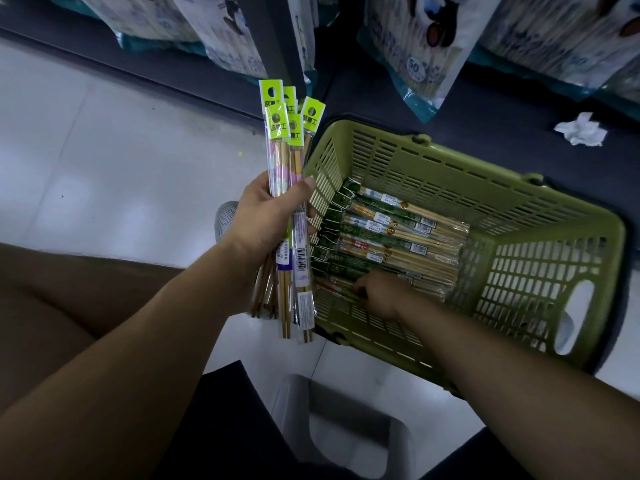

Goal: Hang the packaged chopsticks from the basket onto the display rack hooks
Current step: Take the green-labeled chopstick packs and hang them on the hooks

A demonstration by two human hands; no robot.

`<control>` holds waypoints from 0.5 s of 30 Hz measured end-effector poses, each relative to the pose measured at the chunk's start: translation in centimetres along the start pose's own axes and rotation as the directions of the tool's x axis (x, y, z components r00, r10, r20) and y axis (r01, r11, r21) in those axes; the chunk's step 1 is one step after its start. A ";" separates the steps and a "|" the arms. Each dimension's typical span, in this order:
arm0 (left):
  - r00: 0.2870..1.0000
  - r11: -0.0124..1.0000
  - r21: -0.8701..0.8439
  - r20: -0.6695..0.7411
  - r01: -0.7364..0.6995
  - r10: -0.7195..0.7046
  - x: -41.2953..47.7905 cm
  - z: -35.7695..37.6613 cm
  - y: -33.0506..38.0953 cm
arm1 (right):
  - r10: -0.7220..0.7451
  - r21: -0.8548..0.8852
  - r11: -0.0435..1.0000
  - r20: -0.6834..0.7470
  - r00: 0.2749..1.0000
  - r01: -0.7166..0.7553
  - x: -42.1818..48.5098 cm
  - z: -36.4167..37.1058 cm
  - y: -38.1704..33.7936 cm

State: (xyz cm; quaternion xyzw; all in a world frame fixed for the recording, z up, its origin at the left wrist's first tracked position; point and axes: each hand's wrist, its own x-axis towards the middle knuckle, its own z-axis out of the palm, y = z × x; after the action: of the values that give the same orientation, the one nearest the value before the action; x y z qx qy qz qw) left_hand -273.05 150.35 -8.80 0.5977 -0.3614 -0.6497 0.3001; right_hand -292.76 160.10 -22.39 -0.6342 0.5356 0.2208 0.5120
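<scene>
My left hand grips a bundle of several chopstick packs with lime-green header cards, held upright just left of the basket. A green plastic basket sits on the floor and holds a row of several chopstick packs in dark green wrappers. My right hand is down inside the basket at the near end of that row, its fingers curled onto a pack there. Whether the pack is lifted is hidden by the hand.
Large bagged goods hang or stand along the dark shelf base at the top. A crumpled white paper lies on that base. A grey stool is under me, and a grey shoe is beside the basket.
</scene>
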 end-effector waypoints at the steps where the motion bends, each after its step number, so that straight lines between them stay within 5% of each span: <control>1: 1.000 1.000 0.002 0.002 0.000 0.000 0.0 0.0 0.0 | 0.002 0.007 1.000 0.009 1.000 -0.002 0.0 -0.1 0.0; 15: 0.999 1.000 0.006 -0.024 0.021 -0.021 0.0 0.2 0.1 | 0.032 0.044 0.998 0.138 0.990 -0.038 -0.4 -0.5 -0.2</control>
State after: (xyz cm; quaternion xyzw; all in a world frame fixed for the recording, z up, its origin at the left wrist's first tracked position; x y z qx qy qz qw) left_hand -273.23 150.29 -8.72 0.6101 -0.3536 -0.6444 0.2958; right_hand -292.81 159.78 -21.78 -0.5960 0.5151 0.2604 0.5582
